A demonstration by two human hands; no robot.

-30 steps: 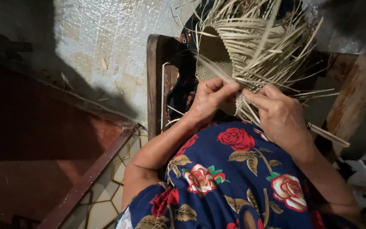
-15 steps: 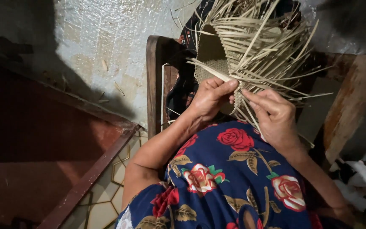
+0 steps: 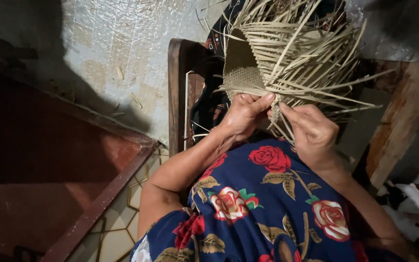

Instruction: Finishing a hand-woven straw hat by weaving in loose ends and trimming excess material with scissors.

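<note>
A half-woven basket of pale straw strips (image 3: 248, 73) rests above my lap, with many loose strip ends (image 3: 311, 63) fanning out to the right. My left hand (image 3: 243, 116) pinches the woven edge and a strip at its lower rim. Just to the right, my right hand (image 3: 311, 133) grips loose strips, fingertips almost touching the left hand. A blue dress with red roses (image 3: 263, 204) covers my lap below the hands.
A dark wooden chair frame (image 3: 176, 92) stands behind the basket. A worn wooden post (image 3: 398, 121) leans at the right. A pale plastered wall (image 3: 112, 63) lies at the left, a red floor (image 3: 40, 165) and tiles (image 3: 117, 228) below it. A black-and-white animal (image 3: 413, 204) lies at lower right.
Both hands have shifted slightly along the basket's lower edge, and the basket has turned a little, showing more of its woven inside.
</note>
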